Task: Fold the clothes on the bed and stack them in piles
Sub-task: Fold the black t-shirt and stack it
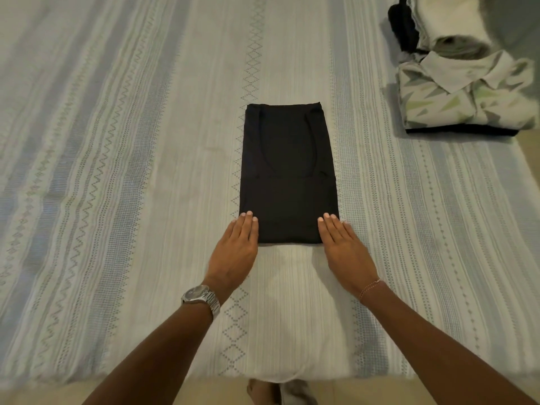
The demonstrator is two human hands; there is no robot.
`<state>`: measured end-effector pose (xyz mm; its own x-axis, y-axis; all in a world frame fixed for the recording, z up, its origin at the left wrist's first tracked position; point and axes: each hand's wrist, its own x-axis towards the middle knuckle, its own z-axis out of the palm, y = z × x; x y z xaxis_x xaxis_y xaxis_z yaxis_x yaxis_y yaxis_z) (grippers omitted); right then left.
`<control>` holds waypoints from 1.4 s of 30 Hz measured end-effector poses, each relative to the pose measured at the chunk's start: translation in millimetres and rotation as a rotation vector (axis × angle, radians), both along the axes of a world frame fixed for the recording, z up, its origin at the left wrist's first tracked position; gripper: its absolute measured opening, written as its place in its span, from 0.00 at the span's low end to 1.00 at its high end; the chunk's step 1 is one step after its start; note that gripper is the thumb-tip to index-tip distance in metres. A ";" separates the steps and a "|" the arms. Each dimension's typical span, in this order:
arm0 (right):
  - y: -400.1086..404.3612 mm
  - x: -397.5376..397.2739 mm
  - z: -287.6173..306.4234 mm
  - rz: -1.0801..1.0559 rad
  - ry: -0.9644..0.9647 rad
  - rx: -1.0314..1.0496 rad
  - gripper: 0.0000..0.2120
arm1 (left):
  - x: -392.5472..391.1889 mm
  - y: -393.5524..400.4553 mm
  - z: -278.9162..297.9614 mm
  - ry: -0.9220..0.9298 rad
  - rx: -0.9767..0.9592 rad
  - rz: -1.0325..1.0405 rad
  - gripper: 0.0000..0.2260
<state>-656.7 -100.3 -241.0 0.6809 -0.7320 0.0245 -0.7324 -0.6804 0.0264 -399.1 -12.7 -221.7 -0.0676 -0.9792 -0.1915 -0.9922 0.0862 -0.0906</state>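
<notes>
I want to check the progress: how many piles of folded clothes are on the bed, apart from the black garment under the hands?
1. The pile of folded clothes lies at the far right of the bed, with a patterned collared shirt on top. Further clothes behind it are partly cut off, so another pile may exist.

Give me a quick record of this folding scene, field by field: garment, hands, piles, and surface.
garment: black garment, folded into a long rectangle, flat on the bed
left hand: flat, fingers on near left corner
right hand: flat, fingers on near right corner
pile: patterned shirt on top, far right
surface: striped bedspread
</notes>
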 end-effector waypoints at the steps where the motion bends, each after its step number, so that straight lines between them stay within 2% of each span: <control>1: 3.3 -3.5 3.0 0.010 0.008 0.003 0.37 | -0.1 4.1 3.5 -0.007 0.010 -0.005 0.36; 4: 21.0 -19.0 8.5 0.051 -0.001 -0.007 0.38 | 0.2 23.6 5.1 -0.001 0.031 -0.060 0.36; 7: 42.5 -30.5 16.5 0.081 -0.019 0.006 0.37 | 3.0 45.4 1.6 0.039 -0.029 -0.133 0.33; 9: 57.7 -37.6 22.8 0.082 -0.057 0.036 0.33 | -1.0 62.2 7.6 0.075 -0.069 -0.177 0.26; 11: 72.0 -45.0 30.2 0.069 -0.103 0.075 0.25 | -8.9 80.0 15.0 0.160 -0.152 -0.185 0.11; 12: 78.6 -47.6 35.8 0.044 -0.137 0.126 0.20 | -12.7 88.5 19.6 0.261 -0.184 -0.113 0.06; 14: 87.4 -49.3 52.3 -0.060 -0.252 0.317 0.13 | -15.6 100.9 29.5 0.486 -0.209 0.103 0.09; 16: 88.5 -49.0 68.1 -0.175 -0.376 0.547 0.07 | -12.4 104.8 33.9 0.625 -0.234 0.241 0.11; 20: 82.0 -45.5 93.7 -0.381 -0.629 0.632 0.02 | -8.1 94.2 52.7 0.883 -0.296 0.418 0.09; 25: 56.6 -28.4 108.6 -0.546 -0.809 0.650 0.07 | -5.4 58.9 71.1 1.027 -0.381 0.625 0.03; 29: 30.6 -9.9 110.8 -0.595 -0.894 0.615 0.14 | -6.3 22.8 78.1 1.115 -0.395 0.726 0.07; 33: -0.5 7.7 103.0 -0.632 -0.952 0.566 0.25 | -5.0 -14.9 78.2 1.142 -0.424 0.728 0.11; 42: -74.8 42.7 69.7 -0.724 -0.927 0.409 0.20 | 3.7 -90.1 43.4 1.121 -0.457 0.828 0.15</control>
<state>-614.0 -175.1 -171.3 -0.0339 -0.9987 -0.0378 -0.5714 0.0504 -0.8191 -395.5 -102.9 -178.3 0.6302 -0.7715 -0.0875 -0.3108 -0.3539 0.8822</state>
